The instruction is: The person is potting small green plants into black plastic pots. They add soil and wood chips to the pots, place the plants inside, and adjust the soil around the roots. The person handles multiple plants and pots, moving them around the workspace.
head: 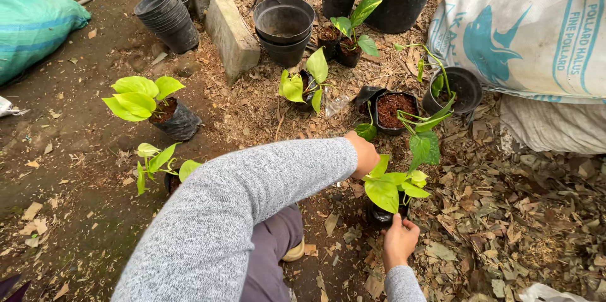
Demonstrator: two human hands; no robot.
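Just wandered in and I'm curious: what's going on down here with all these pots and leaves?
A person crouched on the dirt is handling a small potted plant with yellow-green leaves. The left hand reaches into its foliage from above, while the right hand steadies the black pot at its base. Other potted cuttings stand around, with stacks of empty black pots and a big white sack nearby.

Grey knit sleeves (252, 207) (purple-grey trousers (271, 258))
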